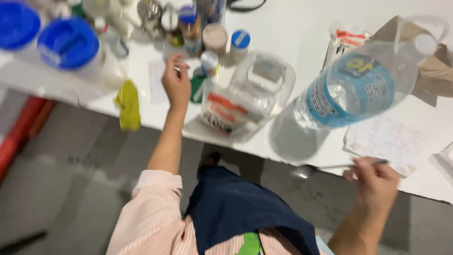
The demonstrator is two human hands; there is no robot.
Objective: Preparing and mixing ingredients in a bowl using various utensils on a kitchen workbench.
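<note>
My left hand (176, 81) reaches over the white table (292, 28) with its fingers curled, holding nothing that I can see, close to a small blue-capped bottle (209, 62). Just right of it stands a clear plastic bag with a red and white label (226, 111). My right hand (374, 182) hovers at the table's near edge and grips the handle of a metal spoon (309, 170), bowl pointing left. A large clear water bottle with a blue label (354, 89) stands between the hands.
Two blue-lidded tubs (68, 43) stand at the far left. A yellow cloth (128, 105) hangs over the edge. Small jars (215, 38), a paper sheet with handwriting (387, 141) and a brown paper bag (436, 71) lie about. Grey floor lies below.
</note>
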